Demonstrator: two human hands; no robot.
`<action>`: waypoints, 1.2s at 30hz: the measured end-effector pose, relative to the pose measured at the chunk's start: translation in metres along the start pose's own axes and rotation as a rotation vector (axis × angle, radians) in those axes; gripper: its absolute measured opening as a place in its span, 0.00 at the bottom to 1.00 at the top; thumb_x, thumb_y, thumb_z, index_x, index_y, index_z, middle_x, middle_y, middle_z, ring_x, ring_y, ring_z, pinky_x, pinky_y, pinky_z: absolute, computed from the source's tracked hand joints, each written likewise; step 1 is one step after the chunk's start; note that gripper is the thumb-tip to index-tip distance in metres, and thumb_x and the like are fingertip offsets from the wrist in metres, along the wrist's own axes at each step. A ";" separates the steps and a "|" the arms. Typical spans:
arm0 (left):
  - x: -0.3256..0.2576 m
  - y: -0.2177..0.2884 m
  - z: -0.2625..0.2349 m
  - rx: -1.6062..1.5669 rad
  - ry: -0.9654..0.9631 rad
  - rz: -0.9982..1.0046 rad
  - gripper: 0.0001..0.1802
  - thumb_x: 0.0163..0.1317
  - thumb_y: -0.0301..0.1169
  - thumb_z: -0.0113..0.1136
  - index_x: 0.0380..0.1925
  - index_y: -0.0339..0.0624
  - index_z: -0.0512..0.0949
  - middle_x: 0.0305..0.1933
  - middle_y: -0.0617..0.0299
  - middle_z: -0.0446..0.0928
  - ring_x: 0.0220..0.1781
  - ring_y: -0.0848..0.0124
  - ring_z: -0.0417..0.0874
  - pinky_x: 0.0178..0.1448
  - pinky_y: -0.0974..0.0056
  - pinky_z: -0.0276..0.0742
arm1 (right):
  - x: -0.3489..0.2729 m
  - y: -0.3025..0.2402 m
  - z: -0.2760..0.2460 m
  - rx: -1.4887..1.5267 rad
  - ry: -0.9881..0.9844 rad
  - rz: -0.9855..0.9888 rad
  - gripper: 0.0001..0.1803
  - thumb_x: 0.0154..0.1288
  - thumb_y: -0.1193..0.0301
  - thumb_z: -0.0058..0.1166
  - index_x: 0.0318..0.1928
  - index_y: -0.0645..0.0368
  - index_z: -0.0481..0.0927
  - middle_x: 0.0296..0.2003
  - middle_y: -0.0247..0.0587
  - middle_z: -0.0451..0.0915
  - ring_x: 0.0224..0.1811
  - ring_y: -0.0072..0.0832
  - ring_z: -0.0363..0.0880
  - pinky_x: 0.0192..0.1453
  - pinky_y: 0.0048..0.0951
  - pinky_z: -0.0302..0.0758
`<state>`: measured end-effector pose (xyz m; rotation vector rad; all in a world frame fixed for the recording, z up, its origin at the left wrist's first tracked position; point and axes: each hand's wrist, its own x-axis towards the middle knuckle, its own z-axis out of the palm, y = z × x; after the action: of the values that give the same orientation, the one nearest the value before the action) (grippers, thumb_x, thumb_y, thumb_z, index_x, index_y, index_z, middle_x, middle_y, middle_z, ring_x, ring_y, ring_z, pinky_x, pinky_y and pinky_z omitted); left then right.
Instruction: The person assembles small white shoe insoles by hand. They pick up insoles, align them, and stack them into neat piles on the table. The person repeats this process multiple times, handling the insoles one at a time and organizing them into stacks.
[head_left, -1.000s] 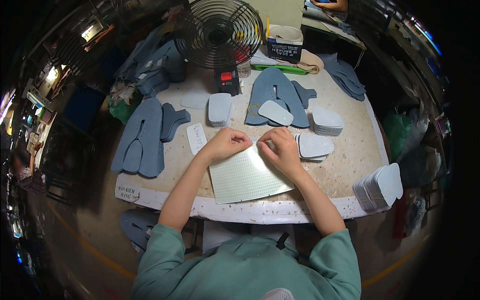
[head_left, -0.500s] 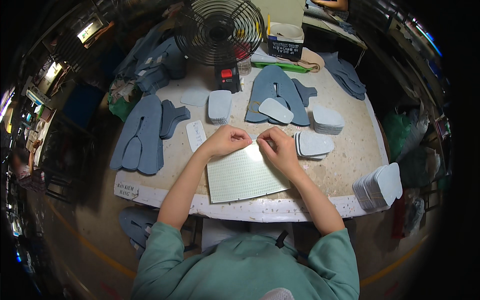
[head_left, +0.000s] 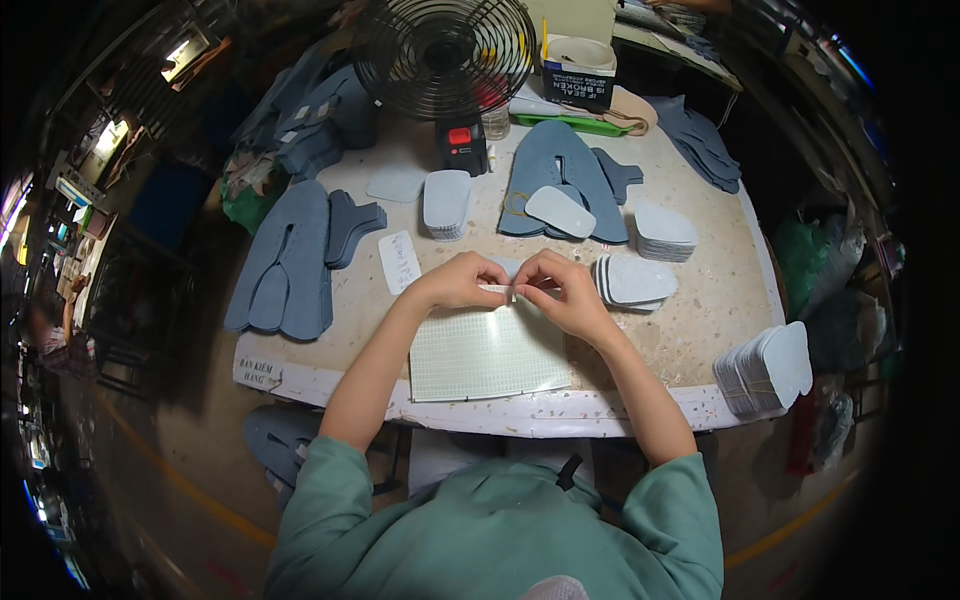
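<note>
- Nearest the person, at the front edge of the worktable [head_left: 700, 330], lies a pale green gridded mat [head_left: 487, 352], flat and square to the edge.
- Just above the mat's far edge the left hand [head_left: 462, 280] and the right hand [head_left: 560, 288] meet, fingertips almost touching. Between them they pinch a small whitish strip [head_left: 503, 290], thumb and forefinger of each hand pressed together on one end of it; the other fingers are curled in.
- The strip looks thin, light and limp, likely a bit of tape or backing; it probably bends and sticks readily, so holding it by the two ends, as now, seems the sound grip.
- Just right of the right hand sits a fanned stack of pale grey insole pieces [head_left: 632, 280]; left of the left hand lies a white label-like piece [head_left: 399, 261].
- Further left are large blue-grey shoe-shaped cutouts [head_left: 290, 260]; at the right front corner, another stack of pale pieces [head_left: 768, 368].
- Beyond the hands lie more grey stacks [head_left: 446, 203] and blue-grey cutouts [head_left: 562, 180].
- Farthest back stands a black wire-caged fan [head_left: 445, 50], with a small carton [head_left: 578, 70] beside it.
</note>
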<state>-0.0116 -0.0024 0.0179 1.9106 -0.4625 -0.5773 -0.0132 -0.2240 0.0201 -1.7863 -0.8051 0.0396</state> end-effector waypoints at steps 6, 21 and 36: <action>-0.002 0.003 -0.004 -0.046 -0.021 -0.092 0.12 0.54 0.30 0.68 0.38 0.36 0.83 0.32 0.69 0.80 0.34 0.82 0.75 0.44 0.74 0.72 | -0.001 -0.003 0.004 -0.166 0.019 -0.030 0.06 0.58 0.77 0.61 0.36 0.66 0.81 0.34 0.46 0.81 0.35 0.36 0.85 0.42 0.30 0.82; -0.006 0.012 -0.001 0.048 0.080 -0.065 0.09 0.59 0.32 0.68 0.34 0.36 0.84 0.30 0.69 0.80 0.33 0.83 0.75 0.41 0.75 0.72 | -0.001 -0.005 -0.003 -0.027 0.046 0.201 0.15 0.59 0.76 0.61 0.47 0.59 0.79 0.32 0.39 0.83 0.35 0.28 0.82 0.42 0.28 0.77; -0.002 0.005 -0.002 -0.016 0.077 -0.063 0.10 0.64 0.31 0.62 0.38 0.34 0.84 0.32 0.67 0.82 0.35 0.82 0.77 0.43 0.72 0.74 | -0.003 -0.008 0.008 -0.168 0.176 -0.057 0.23 0.52 0.77 0.64 0.52 0.54 0.79 0.34 0.35 0.84 0.38 0.31 0.79 0.46 0.31 0.74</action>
<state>-0.0127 -0.0019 0.0238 1.9298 -0.3484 -0.5442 -0.0225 -0.2178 0.0232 -1.8936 -0.7494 -0.2254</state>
